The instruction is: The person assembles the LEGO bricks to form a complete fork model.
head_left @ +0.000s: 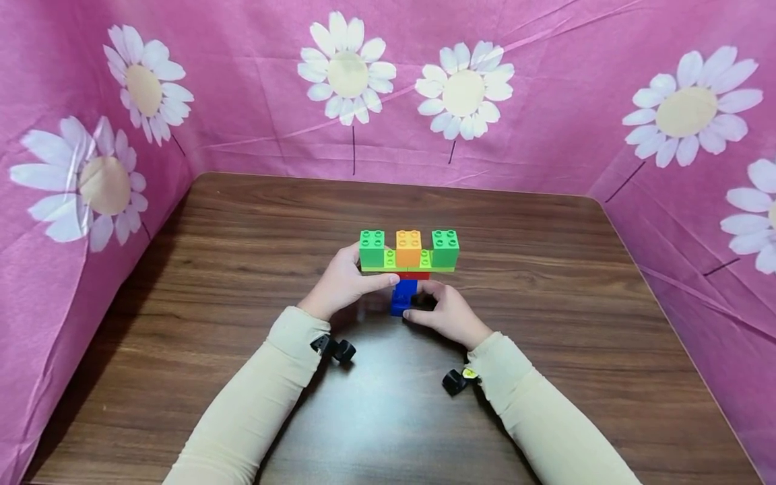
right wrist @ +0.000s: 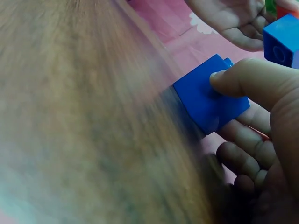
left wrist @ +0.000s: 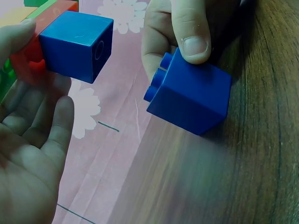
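My left hand [head_left: 342, 281] holds a toy-brick build, its thumb on a red brick [left wrist: 51, 23]. On top of the build, a lime strip [head_left: 391, 259] carries a left green brick [head_left: 372, 250], an orange brick [head_left: 409, 250] and a right green brick [head_left: 445, 250]. Below the red piece is attached an upper blue brick [left wrist: 70, 44], its hollow underside partly visible. My right hand [head_left: 451, 315] pinches a separate lower blue brick [right wrist: 208, 98] between thumb and fingers, low by the tabletop. In the left wrist view a gap separates the two blue bricks, and the lower one's studs face the build.
A brown wood-grain table [head_left: 182, 377] lies beneath both hands. Pink cloth [head_left: 254, 87] with white daisies rises behind it and at both sides. A small black camera [head_left: 343, 351] hangs from the left wrist, another black camera [head_left: 453, 382] from the right.
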`<state>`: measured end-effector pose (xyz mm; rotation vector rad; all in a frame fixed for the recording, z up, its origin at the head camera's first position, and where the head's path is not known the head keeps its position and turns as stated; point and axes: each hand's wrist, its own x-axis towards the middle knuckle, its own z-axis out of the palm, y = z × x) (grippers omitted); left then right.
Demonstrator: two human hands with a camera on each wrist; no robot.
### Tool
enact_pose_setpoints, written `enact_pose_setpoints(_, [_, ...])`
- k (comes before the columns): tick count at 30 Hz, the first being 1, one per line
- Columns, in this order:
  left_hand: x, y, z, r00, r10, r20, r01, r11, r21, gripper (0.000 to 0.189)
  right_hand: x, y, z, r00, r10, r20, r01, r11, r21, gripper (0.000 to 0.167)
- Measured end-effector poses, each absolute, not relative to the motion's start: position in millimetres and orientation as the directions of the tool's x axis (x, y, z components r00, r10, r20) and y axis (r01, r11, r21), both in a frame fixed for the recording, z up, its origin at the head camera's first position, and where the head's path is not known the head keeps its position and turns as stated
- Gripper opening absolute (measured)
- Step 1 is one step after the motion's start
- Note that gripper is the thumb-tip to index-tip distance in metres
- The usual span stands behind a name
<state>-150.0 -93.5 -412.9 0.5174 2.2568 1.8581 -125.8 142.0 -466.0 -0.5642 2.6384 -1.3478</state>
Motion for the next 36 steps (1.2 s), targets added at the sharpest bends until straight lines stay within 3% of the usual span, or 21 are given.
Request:
enact_pose_setpoints(8, [-151.8, -92.2, -416.6, -0.921, 0.377, 0.100, 0.182, 0.190, 0.965, 0.044, -125.8, 144.5, -464.2, -0.923, -0.379, 0.063, -0.284, 0.562, -0.777, 0.030])
enact_pose_setpoints(17, [-153.2, -88.9, -427.7, -0.908, 0.409, 0.089, 0.200, 0.237, 0.951, 0.050, -126.5, 145.5, -464.7, -0.923, -0.375, 0.087, -0.303, 0.570, -0.764, 0.052])
enact_pose_setpoints(23, [-153.0, -89.9, -431.0, -0.899, 0.432, 0.071, 0.196, 0.252, 0.948, 0.051, -125.7, 145.7, -465.9, -0.930, -0.362, 0.069, -0.280, 0.571, -0.772, 0.055])
enact_pose_setpoints(36, [-153.6, -93.6, -431.9, -0.877, 0.478, 0.059, 0.194, 0.238, 0.952, 0.048, -124.7, 147.5, -464.2, -0.940, -0.339, 0.045, -0.196, 0.427, -0.882, 0.056])
